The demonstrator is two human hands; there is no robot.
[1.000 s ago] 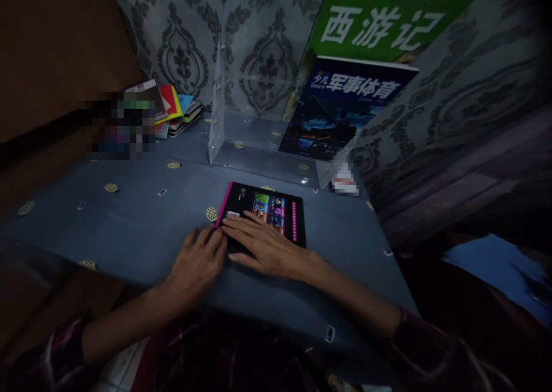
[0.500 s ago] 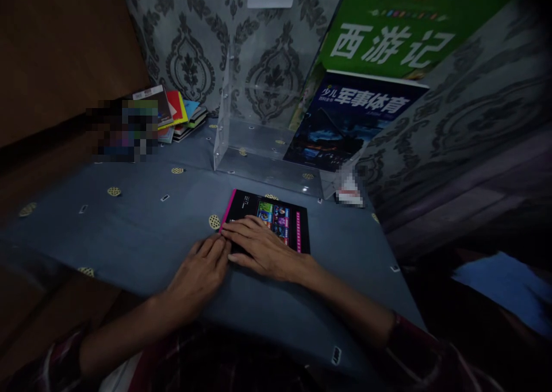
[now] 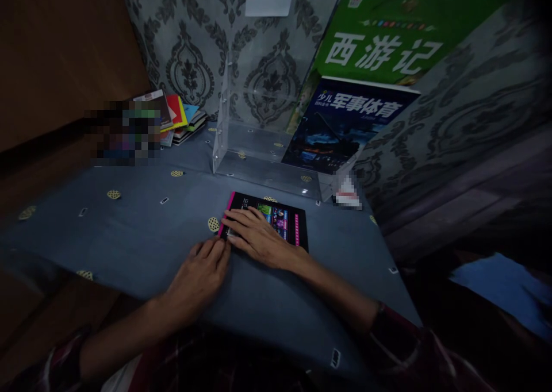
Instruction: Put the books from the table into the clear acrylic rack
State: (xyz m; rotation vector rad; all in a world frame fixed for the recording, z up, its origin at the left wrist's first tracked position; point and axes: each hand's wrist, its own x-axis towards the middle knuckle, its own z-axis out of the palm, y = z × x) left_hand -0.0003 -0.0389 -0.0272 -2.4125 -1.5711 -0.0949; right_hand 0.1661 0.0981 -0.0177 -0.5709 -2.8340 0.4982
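Observation:
A black book (image 3: 297,239) with a pink spine edge and small coloured pictures on its cover lies flat on the cloth-covered table. My right hand (image 3: 261,239) rests palm down across the book's left half, fingers stretched toward the pink edge, hiding part of the cover. At the near left corner of the book, my left hand (image 3: 204,268) has its fingers bent and pressed together on that corner; its thumb is hidden. The two hands are close together.
Behind the book stands a clear acrylic rack (image 3: 267,173). A dark blue book (image 3: 340,127) leans in its right side, before a tall green book (image 3: 388,41). Books are piled (image 3: 185,122) at the back left by the wall. A blurred white item (image 3: 347,193) sits right of the rack.
My right hand has shifted slightly up the book, away from my left hand, whose fingers stay at the corner. The view has tilted a little.

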